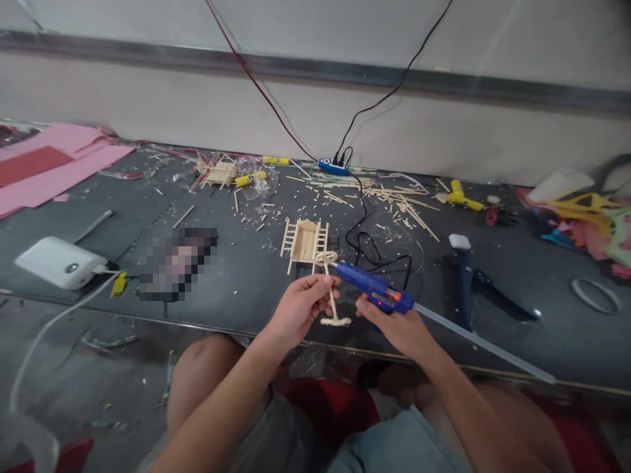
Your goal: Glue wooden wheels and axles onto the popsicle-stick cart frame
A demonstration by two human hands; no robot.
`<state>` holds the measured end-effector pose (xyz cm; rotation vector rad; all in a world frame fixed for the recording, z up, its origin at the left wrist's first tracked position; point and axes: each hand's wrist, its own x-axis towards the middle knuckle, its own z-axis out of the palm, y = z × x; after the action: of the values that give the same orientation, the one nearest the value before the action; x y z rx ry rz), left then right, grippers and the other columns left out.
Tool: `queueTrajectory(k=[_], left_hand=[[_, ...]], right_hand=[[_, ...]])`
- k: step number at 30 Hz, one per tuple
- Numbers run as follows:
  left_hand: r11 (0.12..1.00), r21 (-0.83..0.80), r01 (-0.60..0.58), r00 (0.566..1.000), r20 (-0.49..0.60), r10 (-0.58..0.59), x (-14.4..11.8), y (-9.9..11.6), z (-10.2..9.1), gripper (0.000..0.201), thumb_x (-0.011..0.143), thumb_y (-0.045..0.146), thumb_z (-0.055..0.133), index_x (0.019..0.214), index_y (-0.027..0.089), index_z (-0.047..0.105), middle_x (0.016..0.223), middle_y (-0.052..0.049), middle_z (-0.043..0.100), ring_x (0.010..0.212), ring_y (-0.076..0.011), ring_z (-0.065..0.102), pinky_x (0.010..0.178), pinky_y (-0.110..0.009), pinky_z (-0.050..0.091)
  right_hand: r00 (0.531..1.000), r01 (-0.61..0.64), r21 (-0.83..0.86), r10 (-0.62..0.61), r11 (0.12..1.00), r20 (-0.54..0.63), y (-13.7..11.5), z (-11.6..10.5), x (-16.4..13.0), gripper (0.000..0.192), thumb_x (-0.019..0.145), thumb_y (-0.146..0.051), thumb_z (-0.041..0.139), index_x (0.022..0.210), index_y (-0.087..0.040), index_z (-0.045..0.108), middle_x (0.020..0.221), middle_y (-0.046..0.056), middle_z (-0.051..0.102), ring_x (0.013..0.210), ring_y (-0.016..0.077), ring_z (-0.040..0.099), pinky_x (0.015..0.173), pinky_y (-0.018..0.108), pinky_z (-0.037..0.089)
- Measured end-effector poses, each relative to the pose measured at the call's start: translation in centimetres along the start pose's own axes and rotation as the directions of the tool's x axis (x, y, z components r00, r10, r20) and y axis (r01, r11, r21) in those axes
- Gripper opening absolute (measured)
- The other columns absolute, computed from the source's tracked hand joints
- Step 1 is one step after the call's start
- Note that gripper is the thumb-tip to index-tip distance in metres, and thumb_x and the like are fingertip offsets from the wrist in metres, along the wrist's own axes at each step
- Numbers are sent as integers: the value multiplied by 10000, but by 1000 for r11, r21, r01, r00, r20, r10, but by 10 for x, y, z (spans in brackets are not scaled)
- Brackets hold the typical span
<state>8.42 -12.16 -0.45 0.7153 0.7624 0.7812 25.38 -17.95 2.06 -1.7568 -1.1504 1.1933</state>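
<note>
My left hand [302, 303] pinches a small wooden stick piece [331, 294] with a little wheel at each end, held upright over the table's front edge. My right hand [394, 323] grips a blue hot glue gun [375, 289]; its nozzle touches the top wheel of the piece. A clear glue stick [486, 346] juts out of the gun's back to the right. Just beyond the hands, a small cart body made of sticks [304, 240] rests on the dark table [236, 276].
The gun's black cable [367, 244] runs to a blue power strip [333, 167] by the wall. Loose sticks [409, 209] litter the back. A white power bank [60, 263] lies left, pink sheets [44, 167] far left, blue pliers [466, 279] and colourful cutouts [591, 226] right.
</note>
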Motion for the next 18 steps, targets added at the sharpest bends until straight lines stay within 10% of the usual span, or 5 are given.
queueTrajectory(k=[18], left_hand=[[1000,7,0,1000,14,-1,0,2,2,224,764,339,633,824,125,656,651,-2,617,475,-41,510,480,-168,400]], right_hand=[[999,-6,-24,5,1000,-34,4,4,2,243,678,-430,627,816,-230,624,770,4,704,779,208,674,749,323,529]])
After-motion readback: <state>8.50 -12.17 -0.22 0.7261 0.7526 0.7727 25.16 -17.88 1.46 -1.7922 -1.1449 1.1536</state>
